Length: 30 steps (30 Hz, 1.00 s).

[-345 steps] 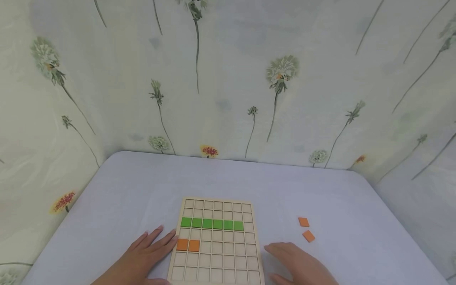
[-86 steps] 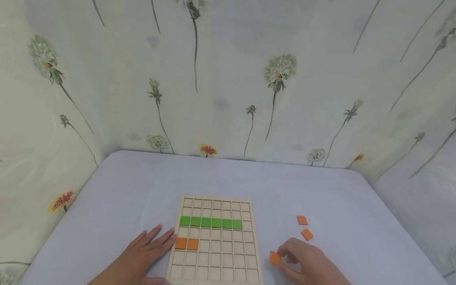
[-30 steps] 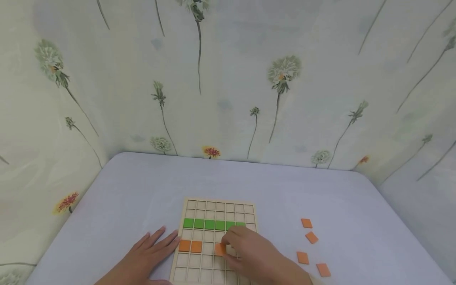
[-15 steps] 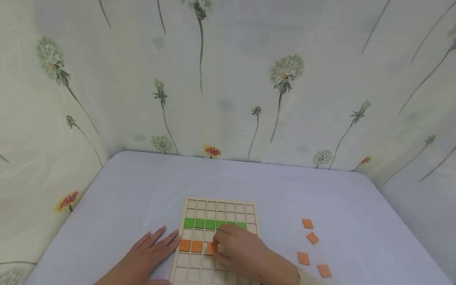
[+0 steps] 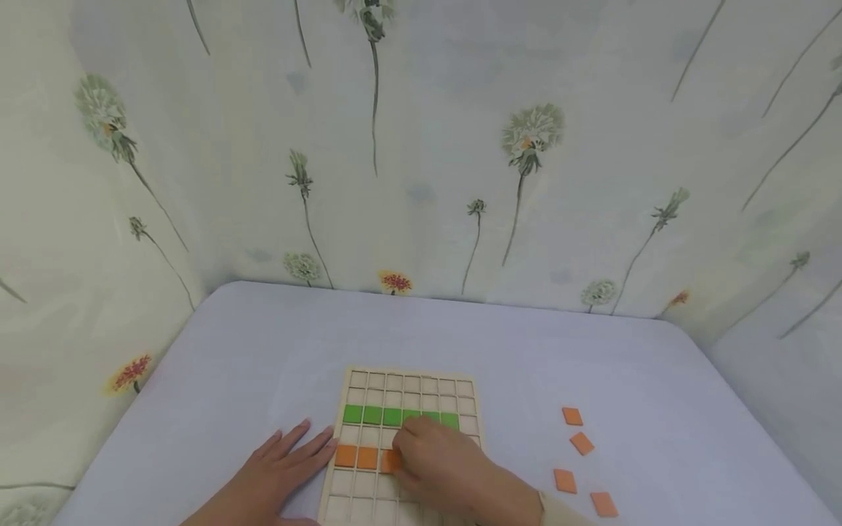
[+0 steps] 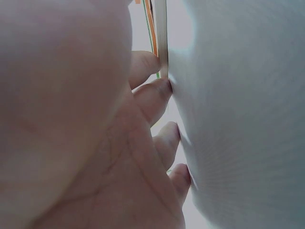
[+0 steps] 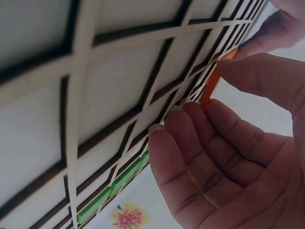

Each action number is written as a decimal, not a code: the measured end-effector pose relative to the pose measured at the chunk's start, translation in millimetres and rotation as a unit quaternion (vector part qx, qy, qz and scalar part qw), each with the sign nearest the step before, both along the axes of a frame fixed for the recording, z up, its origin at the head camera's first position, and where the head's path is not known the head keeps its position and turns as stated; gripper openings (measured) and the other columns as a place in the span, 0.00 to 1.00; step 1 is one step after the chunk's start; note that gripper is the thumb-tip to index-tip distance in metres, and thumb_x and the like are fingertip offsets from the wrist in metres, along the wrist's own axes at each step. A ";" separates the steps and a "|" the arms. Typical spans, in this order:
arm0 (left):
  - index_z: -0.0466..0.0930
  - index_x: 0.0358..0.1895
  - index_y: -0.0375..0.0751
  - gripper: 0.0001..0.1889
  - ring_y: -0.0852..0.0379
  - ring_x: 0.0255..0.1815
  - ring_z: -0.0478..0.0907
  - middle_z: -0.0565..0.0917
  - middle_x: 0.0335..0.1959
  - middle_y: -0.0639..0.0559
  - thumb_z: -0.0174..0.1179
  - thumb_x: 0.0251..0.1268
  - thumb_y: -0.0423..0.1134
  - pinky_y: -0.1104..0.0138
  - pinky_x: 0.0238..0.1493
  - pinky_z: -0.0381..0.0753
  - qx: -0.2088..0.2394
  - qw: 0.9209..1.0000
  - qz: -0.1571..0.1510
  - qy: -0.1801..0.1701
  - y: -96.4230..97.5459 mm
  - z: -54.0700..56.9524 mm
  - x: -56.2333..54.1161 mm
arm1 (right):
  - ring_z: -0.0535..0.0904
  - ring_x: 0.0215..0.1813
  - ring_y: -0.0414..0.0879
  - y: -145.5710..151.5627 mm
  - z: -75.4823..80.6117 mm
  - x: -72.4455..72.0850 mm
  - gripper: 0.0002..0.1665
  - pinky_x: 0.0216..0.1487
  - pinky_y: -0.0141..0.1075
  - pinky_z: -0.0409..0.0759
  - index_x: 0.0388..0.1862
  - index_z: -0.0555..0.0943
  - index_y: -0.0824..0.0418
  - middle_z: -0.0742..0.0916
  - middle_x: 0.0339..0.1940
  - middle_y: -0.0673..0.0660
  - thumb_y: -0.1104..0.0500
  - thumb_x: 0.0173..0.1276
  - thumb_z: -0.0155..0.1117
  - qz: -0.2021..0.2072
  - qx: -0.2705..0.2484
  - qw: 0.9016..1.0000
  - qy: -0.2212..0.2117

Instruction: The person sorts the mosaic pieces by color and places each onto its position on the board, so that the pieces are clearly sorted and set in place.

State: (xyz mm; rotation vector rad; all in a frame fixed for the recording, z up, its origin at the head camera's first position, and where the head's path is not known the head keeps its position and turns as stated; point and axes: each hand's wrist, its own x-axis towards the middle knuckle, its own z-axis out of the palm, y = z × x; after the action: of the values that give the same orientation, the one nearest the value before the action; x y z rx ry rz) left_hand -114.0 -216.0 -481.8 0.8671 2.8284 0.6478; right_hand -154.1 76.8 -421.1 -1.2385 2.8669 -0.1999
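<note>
A pale wooden grid board (image 5: pixel 363 483) lies on the table. Along its left edge rests my left hand (image 5: pixel 276 467), fingers straight and spread, fingertips right at the rim. In the left wrist view the left fingertips (image 6: pixel 164 88) meet the board's side. My right hand (image 5: pixel 442 462) pinches an orange square tile (image 5: pixel 389 461) at the third cell of a row, beside two orange tiles (image 5: pixel 356 457) sitting in the first two cells. The right wrist view shows that tile (image 7: pixel 212 86) between thumb and forefinger. A row of green tiles (image 5: pixel 372 415) sits farther up, partly covered by the hand.
Several loose orange tiles (image 5: pixel 572 416) lie on the white tabletop (image 5: pixel 513 351) right of the board, some close to the right forearm. A wall cloth with printed dandelions (image 5: pixel 421 146) rises behind the table.
My right hand has picked up an orange tile at the right, carried it left over the board and lowered it at the third cell. The left hand stays at the board's edge.
</note>
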 end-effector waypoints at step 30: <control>0.68 0.79 0.45 0.52 0.35 0.80 0.59 0.67 0.81 0.52 0.54 0.61 0.79 0.32 0.71 0.60 -0.005 1.000 -0.006 0.013 0.2 0.1 1.1 | 0.73 0.35 0.36 -4.5 -4.6 -7.4 0.04 0.41 0.31 0.79 0.38 0.85 0.54 0.77 0.32 0.42 0.57 0.67 0.72 -0.034 -0.002 0.998 -0.058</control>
State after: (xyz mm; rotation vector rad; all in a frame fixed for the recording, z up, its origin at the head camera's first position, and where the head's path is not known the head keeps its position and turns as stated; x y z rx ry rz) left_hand -112.9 -215.8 -481.7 0.8966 2.8445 0.6251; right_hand -161.4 72.3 -425.7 -1.0916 2.8127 -0.2685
